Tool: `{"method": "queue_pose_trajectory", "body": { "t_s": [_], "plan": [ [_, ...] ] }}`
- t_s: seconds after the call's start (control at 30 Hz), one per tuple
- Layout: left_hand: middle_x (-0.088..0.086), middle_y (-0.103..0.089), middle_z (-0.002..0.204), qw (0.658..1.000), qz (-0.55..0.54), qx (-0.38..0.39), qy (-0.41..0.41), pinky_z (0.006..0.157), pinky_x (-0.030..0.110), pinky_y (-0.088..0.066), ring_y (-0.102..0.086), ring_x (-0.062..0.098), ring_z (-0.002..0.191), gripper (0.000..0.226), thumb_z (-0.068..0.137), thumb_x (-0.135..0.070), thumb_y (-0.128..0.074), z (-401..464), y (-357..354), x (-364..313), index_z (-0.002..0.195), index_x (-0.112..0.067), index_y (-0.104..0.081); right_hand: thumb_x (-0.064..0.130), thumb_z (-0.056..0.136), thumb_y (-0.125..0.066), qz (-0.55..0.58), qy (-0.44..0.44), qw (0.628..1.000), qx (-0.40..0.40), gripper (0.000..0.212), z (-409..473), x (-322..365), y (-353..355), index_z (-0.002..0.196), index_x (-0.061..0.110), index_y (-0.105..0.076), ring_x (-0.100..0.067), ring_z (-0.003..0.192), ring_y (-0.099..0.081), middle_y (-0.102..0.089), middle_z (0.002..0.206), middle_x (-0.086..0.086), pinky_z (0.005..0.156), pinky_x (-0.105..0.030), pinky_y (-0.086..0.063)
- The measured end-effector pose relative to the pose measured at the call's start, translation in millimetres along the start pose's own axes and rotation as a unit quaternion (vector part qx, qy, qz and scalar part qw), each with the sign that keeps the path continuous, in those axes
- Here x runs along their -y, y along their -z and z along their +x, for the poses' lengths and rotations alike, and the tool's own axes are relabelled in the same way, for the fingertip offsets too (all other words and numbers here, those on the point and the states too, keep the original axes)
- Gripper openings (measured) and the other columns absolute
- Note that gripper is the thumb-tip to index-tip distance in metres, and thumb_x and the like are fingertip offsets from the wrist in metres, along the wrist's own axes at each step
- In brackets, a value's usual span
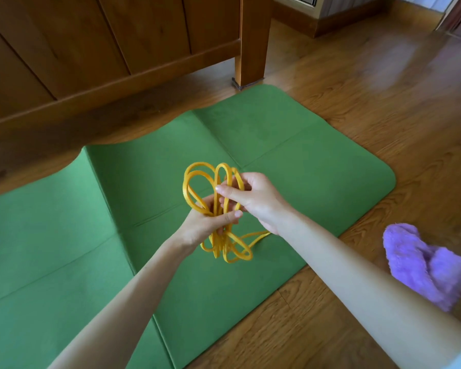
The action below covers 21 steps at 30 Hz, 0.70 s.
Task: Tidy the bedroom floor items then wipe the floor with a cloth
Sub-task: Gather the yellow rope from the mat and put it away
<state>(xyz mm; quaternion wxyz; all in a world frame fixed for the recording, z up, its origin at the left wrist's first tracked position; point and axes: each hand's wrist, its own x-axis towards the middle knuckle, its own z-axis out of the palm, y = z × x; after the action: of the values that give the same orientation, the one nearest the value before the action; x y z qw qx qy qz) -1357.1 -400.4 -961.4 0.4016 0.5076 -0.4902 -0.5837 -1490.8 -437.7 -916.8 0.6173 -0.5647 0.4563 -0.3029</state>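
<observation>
Wood is most of what I see — the plank floor (357, 134) running out to the right, and the bed frame (112, 54) with its square leg (252, 41) standing at the far edge of the mat. The green mat (290, 161) lies flat on the floor below my arms, creased into panels, one rounded corner to the right. On the bare floor just beside the mat, by my right forearm, sits a crumpled purple cloth (423, 265). Above the mat I hold a yellow cord (218, 209) gathered into loops — my left hand (205, 225) grips the bundle at its middle, fingers curled round it, while my right hand (256, 198) pinches the upper loops. One strand trails down to the mat.
</observation>
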Motion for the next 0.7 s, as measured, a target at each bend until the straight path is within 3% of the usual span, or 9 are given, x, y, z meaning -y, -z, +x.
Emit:
{"method": "queue_pose_trajectory", "body": {
  "t_s": [0.1,0.17,0.23,0.3,0.4,0.47,0.57,0.63,0.7],
  "plan": [
    [-0.004,-0.057,0.054,0.999,-0.033,0.014,0.02,0.045,0.018,-0.04,-0.046,0.008,0.045,0.022,0.075,-0.02,-0.072,0,-9,1,0.074,-0.007,-0.054,0.024,0.084,-0.069,-0.135,0.067,0.988,-0.02,0.017,0,2,-1,0.074,0.011,-0.063,-0.024,0.059,-0.059,-0.062,0.064,-0.009,0.057,-0.036,-0.052],
    [-0.004,-0.054,0.054,0.996,-0.078,0.002,0.04,0.044,0.018,-0.039,-0.044,0.008,0.045,0.019,0.077,-0.024,-0.061,2,-10,3,0.071,-0.008,-0.054,0.032,0.087,-0.064,-0.145,0.069,0.987,-0.027,0.024,0,3,-2,0.071,0.015,-0.057,-0.023,0.056,-0.06,-0.059,0.063,-0.004,0.057,-0.036,-0.053],
    [-0.005,-0.051,0.054,0.991,-0.115,-0.026,0.055,0.045,0.018,-0.039,-0.043,0.007,0.045,0.02,0.086,-0.022,-0.059,4,-10,5,0.07,-0.01,-0.057,0.039,0.09,-0.058,-0.15,0.066,0.984,-0.074,0.025,1,-1,0,0.08,0.016,-0.056,-0.024,0.068,-0.064,-0.061,0.075,-0.004,0.069,-0.038,-0.054],
    [-0.006,-0.049,0.055,0.983,-0.155,-0.071,0.062,0.046,0.019,-0.039,-0.041,0.008,0.045,0.023,0.095,-0.018,-0.05,5,-10,6,0.075,-0.013,-0.06,0.041,0.091,-0.055,-0.163,0.052,0.979,-0.113,0.028,2,-8,5,0.096,0.014,-0.055,-0.018,0.083,-0.06,-0.061,0.09,-0.003,0.079,-0.03,-0.049],
    [-0.007,-0.05,0.054,0.964,-0.224,-0.13,0.062,0.049,0.022,-0.042,-0.043,0.008,0.048,0.023,0.097,-0.019,-0.045,8,-5,6,0.078,-0.014,-0.056,0.044,0.087,-0.059,-0.147,-0.038,0.988,0.013,0.042,-4,-23,12,0.118,0.016,-0.05,-0.017,0.101,-0.058,-0.06,0.108,-0.004,0.092,-0.032,-0.046],
    [-0.006,-0.05,0.055,0.955,-0.251,-0.149,0.061,0.048,0.022,-0.043,-0.044,0.007,0.045,0.023,0.097,-0.02,-0.045,9,-2,8,0.076,-0.013,-0.053,0.037,0.082,-0.068,-0.172,-0.04,0.979,0.099,0.045,-10,-34,12,0.12,0.018,-0.053,-0.017,0.101,-0.061,-0.062,0.106,-0.001,0.093,-0.035,-0.049],
    [-0.005,-0.05,0.056,0.95,-0.257,-0.159,0.072,0.048,0.023,-0.047,-0.044,0.007,0.042,0.024,0.098,-0.02,-0.045,7,-2,16,0.076,-0.012,-0.049,0.026,0.08,-0.073,-0.209,-0.016,0.972,0.105,0.049,-10,-44,13,0.124,0.014,-0.056,-0.017,0.099,-0.064,-0.063,0.107,0.0,0.092,-0.036,-0.05],
    [-0.003,-0.051,0.059,0.949,-0.258,-0.162,0.079,0.05,0.025,-0.048,-0.047,0.009,0.044,0.024,0.098,-0.021,-0.045,6,-3,21,0.076,-0.012,-0.049,0.024,0.08,-0.073,-0.21,-0.068,0.967,0.125,0.062,-7,-45,15,0.135,0.012,-0.045,-0.019,0.103,-0.062,-0.06,0.117,-0.005,0.094,-0.037,-0.049],
    [-0.002,-0.053,0.061,0.953,-0.244,-0.163,0.073,0.051,0.025,-0.047,-0.049,0.01,0.046,0.026,0.098,-0.022,-0.042,4,-5,24,0.075,-0.012,-0.049,0.019,0.081,-0.072,-0.239,-0.106,0.951,0.164,0.055,-7,-45,17,0.13,0.01,-0.049,-0.017,0.095,-0.062,-0.063,0.111,-0.005,0.089,-0.031,-0.05]
  ]
}}
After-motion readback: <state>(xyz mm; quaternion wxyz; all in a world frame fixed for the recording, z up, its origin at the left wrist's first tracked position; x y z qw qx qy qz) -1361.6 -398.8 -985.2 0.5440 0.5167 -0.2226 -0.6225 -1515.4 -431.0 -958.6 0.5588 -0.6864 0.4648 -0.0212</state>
